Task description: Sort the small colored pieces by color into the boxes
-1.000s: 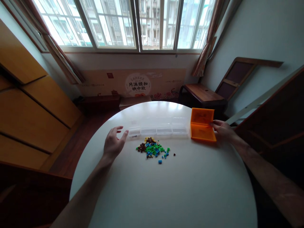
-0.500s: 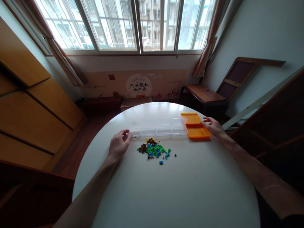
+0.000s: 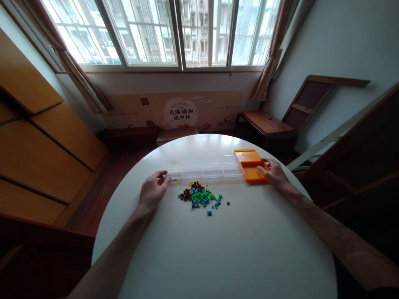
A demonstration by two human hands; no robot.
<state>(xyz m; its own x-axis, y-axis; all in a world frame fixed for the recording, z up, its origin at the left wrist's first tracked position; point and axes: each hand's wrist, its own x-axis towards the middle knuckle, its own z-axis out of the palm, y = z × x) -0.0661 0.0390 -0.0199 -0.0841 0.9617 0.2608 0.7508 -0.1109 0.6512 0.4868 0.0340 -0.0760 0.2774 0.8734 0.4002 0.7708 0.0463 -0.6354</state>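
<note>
A clear plastic compartment box (image 3: 213,171) lies across the table, with two orange trays (image 3: 253,171) against its right end, one behind the other. My left hand (image 3: 155,187) is closed at the box's left end, thumb and fingers around its corner. At the other side, my right hand (image 3: 273,172) grips the right edge of the orange trays, thumb over the front one. A pile of small building bricks (image 3: 199,195) in green, blue, brown and yellow lies in front of the box. Apart from the pile sit a blue brick (image 3: 209,213) and a dark brick (image 3: 228,203).
Everything stands on a round white table (image 3: 218,257). Beyond it are a wooden chair (image 3: 268,120) by the wall and a long printed cardboard box (image 3: 124,112) under the window. Yellow cabinets (image 3: 40,149) line the left.
My right hand has moved further onto the orange trays, its thumb now over the front one. My left hand stays at the clear box's left end. The view has shifted slightly.
</note>
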